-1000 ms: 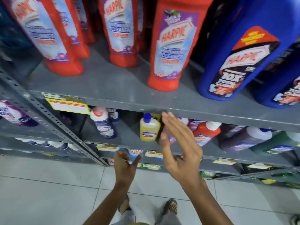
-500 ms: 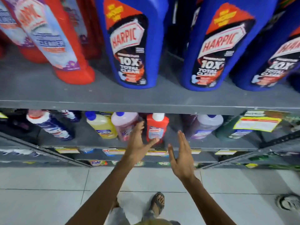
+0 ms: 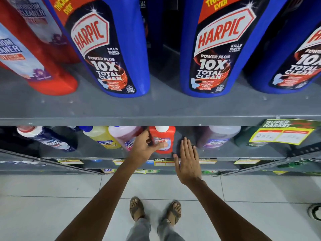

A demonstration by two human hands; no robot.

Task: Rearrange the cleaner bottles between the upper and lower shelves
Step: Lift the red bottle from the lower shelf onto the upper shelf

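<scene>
The small red Harpic bottle (image 3: 162, 139) stands upright on the lower shelf (image 3: 225, 152). The left hand (image 3: 145, 146) touches its front, fingers spread wide, not closed around it. The right hand (image 3: 187, 161) hovers just beside it, fingers straight and together, holding nothing.

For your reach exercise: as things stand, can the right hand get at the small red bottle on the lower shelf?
Probably yes. The right hand is open just beside the red bottle, with nothing between them; the left hand already touches its other side.
</scene>
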